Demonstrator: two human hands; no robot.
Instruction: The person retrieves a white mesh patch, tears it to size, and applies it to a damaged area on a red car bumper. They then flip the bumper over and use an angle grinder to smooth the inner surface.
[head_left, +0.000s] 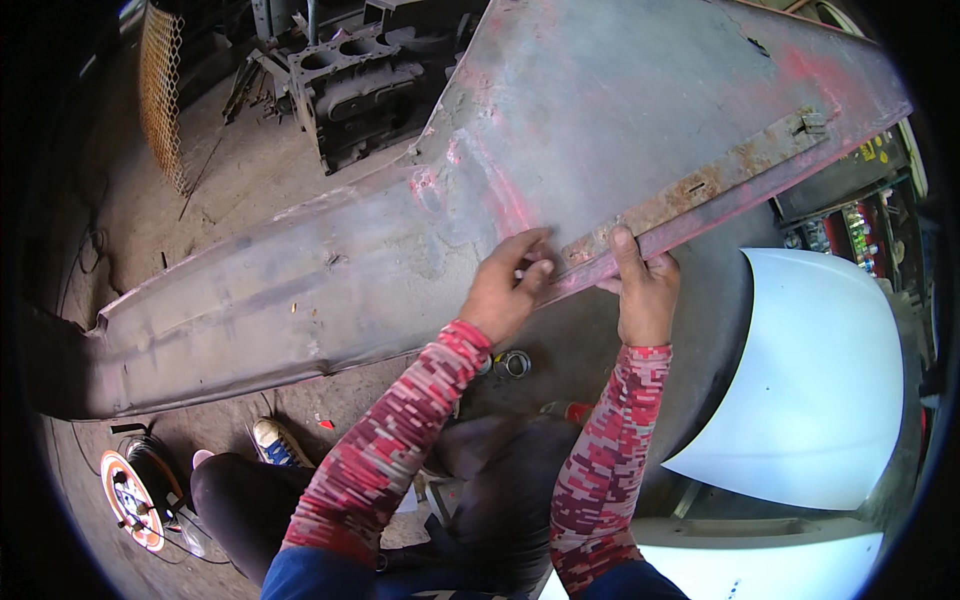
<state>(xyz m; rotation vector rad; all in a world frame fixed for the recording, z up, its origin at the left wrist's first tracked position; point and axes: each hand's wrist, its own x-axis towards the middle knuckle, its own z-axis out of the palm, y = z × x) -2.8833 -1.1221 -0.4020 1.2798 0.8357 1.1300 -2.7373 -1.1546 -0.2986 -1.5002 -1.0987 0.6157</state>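
A large car body panel (400, 225), grey and dusty with pink and red patches, stretches across the view. Along its near right edge lies a rusty flat metal strip (738, 160) with small slots. My right hand (643, 295) is closed over that edge. Its thumb presses on the strip's near end, and the other fingers go partly out of sight beneath the panel. Just left of the strip's end is my left hand (507, 285), fingers bent and thumb apart from them. It touches the panel's edge, and nothing shows between its fingertips.
An engine block (355, 90) and a rusty mesh sheet (160, 95) stand beyond the panel. White body panels (815, 380) lie at right, near shelving. A cable reel (140, 490) sits at lower left. A round tin (513, 364) is below my hands.
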